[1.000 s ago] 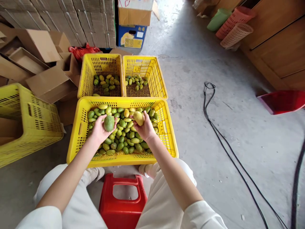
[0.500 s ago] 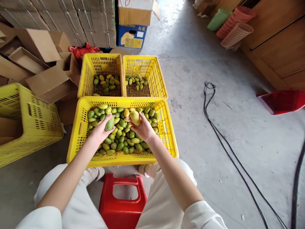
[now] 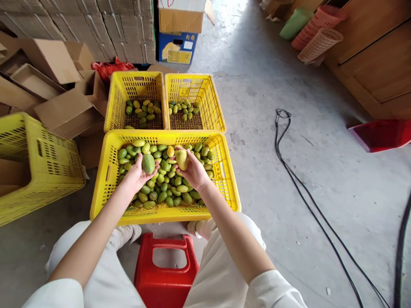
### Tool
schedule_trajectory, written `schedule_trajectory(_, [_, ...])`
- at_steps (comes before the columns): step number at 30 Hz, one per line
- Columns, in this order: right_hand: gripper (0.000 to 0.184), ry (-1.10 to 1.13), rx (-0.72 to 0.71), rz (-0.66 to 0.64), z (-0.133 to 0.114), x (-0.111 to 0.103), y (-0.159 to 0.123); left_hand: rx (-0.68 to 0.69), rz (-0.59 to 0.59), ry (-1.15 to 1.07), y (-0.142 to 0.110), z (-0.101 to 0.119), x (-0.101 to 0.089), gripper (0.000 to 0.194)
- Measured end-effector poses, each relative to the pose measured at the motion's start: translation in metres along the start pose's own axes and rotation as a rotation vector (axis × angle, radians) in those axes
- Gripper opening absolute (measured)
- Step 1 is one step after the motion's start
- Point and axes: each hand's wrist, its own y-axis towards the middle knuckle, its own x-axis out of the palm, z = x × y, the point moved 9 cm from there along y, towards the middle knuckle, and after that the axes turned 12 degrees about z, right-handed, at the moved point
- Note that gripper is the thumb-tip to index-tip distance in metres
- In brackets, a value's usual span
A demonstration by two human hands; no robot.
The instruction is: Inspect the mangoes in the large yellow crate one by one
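Observation:
My left hand (image 3: 135, 176) cradles a green mango (image 3: 148, 164), the thumb on one side and the fingers beneath. A yellow mango (image 3: 181, 159) sits in the fingers of my right hand (image 3: 195, 172). Both hands are side by side above a large yellow crate (image 3: 231, 188), which holds many green and yellowish mangoes (image 3: 177, 191). Behind it stand two smaller-looking yellow crates, the left one (image 3: 112, 105) and the right one (image 3: 215, 102), each with several mangoes on its bottom.
A red plastic stool (image 3: 165, 278) is between my legs. To the left are another yellow crate (image 3: 58, 167) and loose cardboard boxes (image 3: 64, 109). A black cable (image 3: 297, 182) runs along the floor to the right. Plastic baskets (image 3: 319, 45) lie by a wooden cabinet (image 3: 375, 64).
The green mango has turned in my left hand, whose fingers have spread beneath it. My right hand has tilted the yellow mango more upright. Both hands stay over the crate.

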Motion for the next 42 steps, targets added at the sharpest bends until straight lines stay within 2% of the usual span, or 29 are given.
schedule_trajectory(4, [0.029, 0.053, 0.016, 0.027, 0.001, -0.003, 0.004, -0.034, 0.032, 0.022, -0.004, 0.000, -0.002, 0.047])
schedule_trajectory(9, [0.039, 0.047, -0.004, 0.071, 0.000, -0.005, 0.002, -0.056, 0.022, 0.040, -0.008, 0.002, 0.000, 0.041])
schedule_trajectory(15, [0.039, 0.021, -0.020, 0.072, -0.002, -0.002, -0.003, -0.050, -0.105, 0.035, -0.011, 0.001, 0.010, 0.030])
schedule_trajectory(19, [0.037, -0.017, -0.046, 0.101, -0.004, -0.004, -0.002, 0.010, -0.133, 0.071, -0.006, 0.003, 0.011, 0.024])
schedule_trajectory(22, [0.045, -0.014, -0.035, 0.081, -0.003, -0.003, -0.001, 0.023, -0.114, 0.069, -0.001, 0.004, 0.008, 0.029])
schedule_trajectory(24, [0.046, 0.000, -0.022, 0.067, -0.002, -0.003, 0.001, 0.006, -0.083, 0.070, 0.001, 0.004, 0.005, 0.025])
schedule_trajectory(27, [0.041, 0.009, -0.010, 0.074, 0.000, -0.004, 0.003, -0.007, -0.058, 0.068, 0.000, 0.003, 0.004, 0.017])
schedule_trajectory(34, [0.036, 0.025, -0.064, 0.106, -0.003, -0.009, 0.004, 0.010, 0.028, 0.054, -0.001, 0.000, -0.001, 0.014])
schedule_trajectory(38, [0.041, 0.032, -0.060, 0.100, -0.004, -0.006, 0.003, -0.014, -0.013, -0.001, -0.002, 0.001, 0.001, 0.007])
schedule_trajectory(42, [0.045, 0.045, -0.057, 0.074, -0.006, -0.003, 0.000, -0.029, -0.080, 0.022, -0.007, 0.001, 0.006, 0.014])
